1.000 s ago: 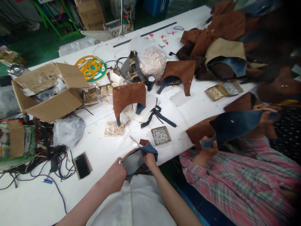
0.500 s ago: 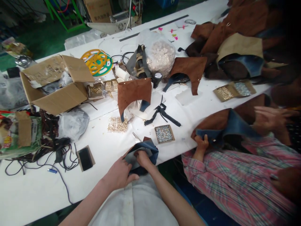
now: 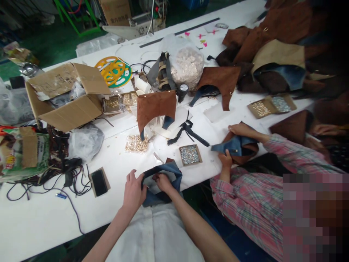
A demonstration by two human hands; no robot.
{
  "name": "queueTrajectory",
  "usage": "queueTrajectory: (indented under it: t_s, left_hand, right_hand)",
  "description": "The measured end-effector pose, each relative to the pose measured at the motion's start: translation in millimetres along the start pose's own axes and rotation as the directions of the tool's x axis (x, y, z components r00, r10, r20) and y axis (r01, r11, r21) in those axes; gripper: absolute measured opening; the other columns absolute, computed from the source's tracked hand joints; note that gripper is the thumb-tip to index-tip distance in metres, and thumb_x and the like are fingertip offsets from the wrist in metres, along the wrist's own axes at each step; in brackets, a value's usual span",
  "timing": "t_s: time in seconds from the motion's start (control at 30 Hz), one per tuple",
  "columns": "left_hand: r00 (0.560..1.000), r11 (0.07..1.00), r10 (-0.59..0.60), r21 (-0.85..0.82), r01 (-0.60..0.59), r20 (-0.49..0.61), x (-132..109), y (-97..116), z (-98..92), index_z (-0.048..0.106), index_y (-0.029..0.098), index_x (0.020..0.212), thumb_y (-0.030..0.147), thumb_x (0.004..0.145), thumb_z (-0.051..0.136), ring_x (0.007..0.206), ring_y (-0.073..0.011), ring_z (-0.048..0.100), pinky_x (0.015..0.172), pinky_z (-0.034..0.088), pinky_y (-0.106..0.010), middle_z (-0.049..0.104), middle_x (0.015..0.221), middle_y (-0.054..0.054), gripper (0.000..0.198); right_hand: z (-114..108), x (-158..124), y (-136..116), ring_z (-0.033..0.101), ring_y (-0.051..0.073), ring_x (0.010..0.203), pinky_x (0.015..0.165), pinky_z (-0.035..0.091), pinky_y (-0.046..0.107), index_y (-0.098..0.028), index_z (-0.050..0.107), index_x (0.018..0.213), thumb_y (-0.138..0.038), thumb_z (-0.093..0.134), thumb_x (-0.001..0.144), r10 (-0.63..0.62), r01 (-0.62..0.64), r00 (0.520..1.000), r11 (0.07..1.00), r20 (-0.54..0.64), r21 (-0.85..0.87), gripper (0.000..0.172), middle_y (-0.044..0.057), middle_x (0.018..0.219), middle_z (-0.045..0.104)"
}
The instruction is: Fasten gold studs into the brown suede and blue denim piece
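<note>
From my remote post I view two bare hands at the near edge of the white table [image 3: 54, 222]; between them is the denim piece [image 3: 174, 173], its opening turned upward, just in front of a pale shirt [image 3: 152, 233]; the left hand [image 3: 134, 191] sets thumb and forefinger at the left rim, its other fingers raised; I cannot tell whether they pinch the cloth; the right hand [image 3: 164, 183] reaches into the opening, fingers curled; I cannot tell whether they grasp anything.

Just beyond the piece, to the right, I see silver studs [image 3: 190, 154] in a shallow tray [image 3: 201, 160]; beyond it, to the left, a bag of gold studs [image 3: 136, 143]; farther on, black straps [image 3: 188, 127] near a brown piece [image 3: 158, 102]; the phone [image 3: 99, 182] lies left of the hands, near tangled cords [image 3: 75, 191]; the carton [image 3: 68, 116] stands open behind; at right, a co-worker in a plaid sleeve [image 3: 245, 214] holds a second denim piece [image 3: 219, 146] in both hands.
</note>
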State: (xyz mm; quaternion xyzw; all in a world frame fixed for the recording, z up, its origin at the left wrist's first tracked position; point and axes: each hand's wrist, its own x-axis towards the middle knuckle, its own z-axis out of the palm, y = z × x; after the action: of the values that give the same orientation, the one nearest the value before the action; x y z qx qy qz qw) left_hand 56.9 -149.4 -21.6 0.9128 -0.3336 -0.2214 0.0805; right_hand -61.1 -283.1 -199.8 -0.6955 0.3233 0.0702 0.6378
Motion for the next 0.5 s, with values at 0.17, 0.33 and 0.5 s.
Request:
queueTrajectory:
  t_s: [0.17,0.33,0.5]
  left_hand:
    - [0.974,0.942,-0.088,-0.3,0.15,0.21,5,-13,37.5,0.057,0.019,0.154,0.023,0.094,0.06,0.137,-0.0313,0.064,0.118,0.05,-0.043,0.067,0.147,-0.018,0.06]
    - [0.977,0.944,-0.009,-0.321,0.079,0.214,15,-18,44.9,0.064,0.021,0.132,0.01,0.088,0.054,0.121,-0.0279,0.071,0.108,0.053,-0.039,0.075,0.125,-0.013,0.047]
    - [0.976,0.979,-0.012,-0.195,0.056,0.218,6,-9,34.5,0.061,0.024,0.125,0.012,0.09,0.055,0.113,-0.0278,0.071,0.093,0.052,-0.036,0.073,0.12,-0.012,0.037]
  right_hand:
    - [-4,-19,-19,0.078,0.024,0.1,0.096,0.057,0.035,-0.02,0.083,0.105,-0.019,0.062,0.093,-0.069,0.07,0.998,0.995,-0.003,0.068,0.025,0.007,0.107,0.086]
    - [-18,-47,-46,0.076,0.025,0.088,0.085,0.056,0.036,-0.024,0.083,0.096,-0.03,0.068,0.095,-0.092,0.092,0.992,0.996,-0.081,-0.012,0.016,0.005,0.094,0.084]
    - [-23,-39,-61,0.075,0.024,0.102,0.096,0.055,0.034,-0.026,0.084,0.111,-0.02,0.058,0.1,-0.24,0.238,0.971,0.964,-0.004,-0.12,0.029,0.007,0.11,0.084]
